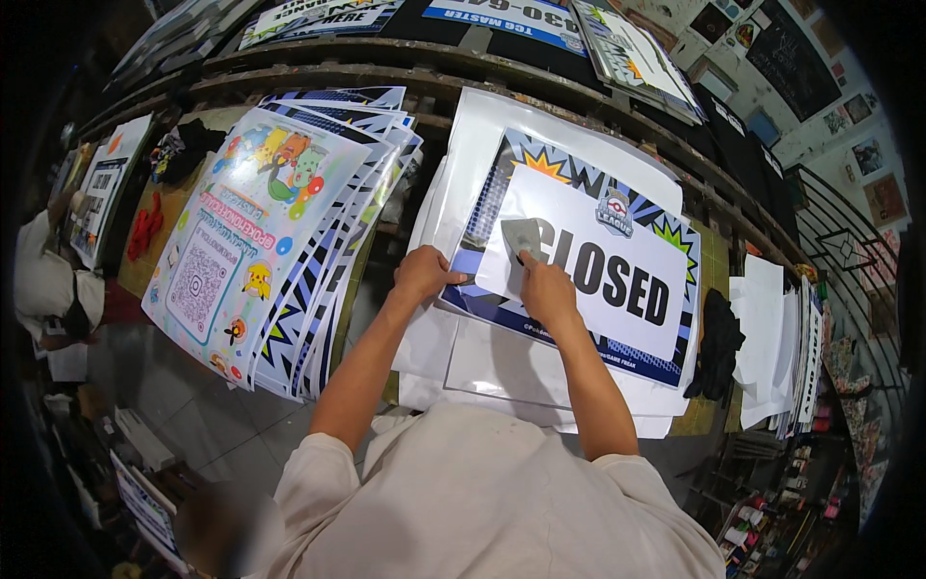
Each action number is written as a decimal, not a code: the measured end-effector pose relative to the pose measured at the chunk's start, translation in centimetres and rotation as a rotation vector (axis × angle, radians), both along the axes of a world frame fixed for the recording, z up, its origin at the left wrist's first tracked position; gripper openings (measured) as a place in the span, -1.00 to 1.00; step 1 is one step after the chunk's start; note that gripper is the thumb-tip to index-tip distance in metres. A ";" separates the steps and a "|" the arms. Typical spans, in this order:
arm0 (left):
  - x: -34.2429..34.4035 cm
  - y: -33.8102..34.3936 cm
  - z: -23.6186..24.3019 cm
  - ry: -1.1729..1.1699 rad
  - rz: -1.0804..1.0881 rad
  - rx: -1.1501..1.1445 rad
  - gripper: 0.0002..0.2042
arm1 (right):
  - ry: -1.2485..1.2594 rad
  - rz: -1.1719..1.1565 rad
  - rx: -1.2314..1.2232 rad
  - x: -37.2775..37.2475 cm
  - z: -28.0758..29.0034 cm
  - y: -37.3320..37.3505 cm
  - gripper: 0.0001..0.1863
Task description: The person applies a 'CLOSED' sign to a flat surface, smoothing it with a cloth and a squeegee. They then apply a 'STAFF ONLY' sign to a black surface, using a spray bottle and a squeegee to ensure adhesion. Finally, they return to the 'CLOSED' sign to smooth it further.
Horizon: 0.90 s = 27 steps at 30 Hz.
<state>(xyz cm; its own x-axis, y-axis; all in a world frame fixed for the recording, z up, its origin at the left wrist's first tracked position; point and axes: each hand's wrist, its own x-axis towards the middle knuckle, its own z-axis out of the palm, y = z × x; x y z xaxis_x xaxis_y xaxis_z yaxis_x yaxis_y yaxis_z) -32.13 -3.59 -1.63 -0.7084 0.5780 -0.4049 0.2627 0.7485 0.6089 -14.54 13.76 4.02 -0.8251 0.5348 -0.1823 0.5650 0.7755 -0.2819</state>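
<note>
A printed sign point(584, 333) with a white panel, bold black lettering and a blue patterned border lies before me on larger white sheets. My left hand point(424, 274) is at its lower left edge, fingers bent together and thumb on the border, seemingly pinching the edge. Over the sign's white panel, my right hand point(548, 291) grips a grey flat piece point(522, 237), its end resting on the lettering. Whether this piece is a stiff scraper or a folded cloth cannot be told.
Left of the sign stands a fanned stack of printed boards point(256, 241), a pastel cartoon poster on top. A black cloth point(716, 343) and white sheets point(762, 338) lie to the right. Slatted racks point(424, 82) with more signs run behind. Another person point(58, 261) is at the far left.
</note>
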 end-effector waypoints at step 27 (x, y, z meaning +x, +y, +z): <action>0.4 -0.3 0.2 -0.006 0.020 -0.013 -0.51 | -0.164 -0.064 -0.037 -16.8 0.3 13.6 -0.49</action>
<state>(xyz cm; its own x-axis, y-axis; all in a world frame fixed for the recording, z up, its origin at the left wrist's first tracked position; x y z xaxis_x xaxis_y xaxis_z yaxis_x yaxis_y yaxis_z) -31.75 -3.86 -1.45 -0.7173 0.5584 -0.4168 0.2442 0.7617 0.6002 -31.37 27.39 4.32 -0.7473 0.5756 -0.3321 0.6534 0.7275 -0.2093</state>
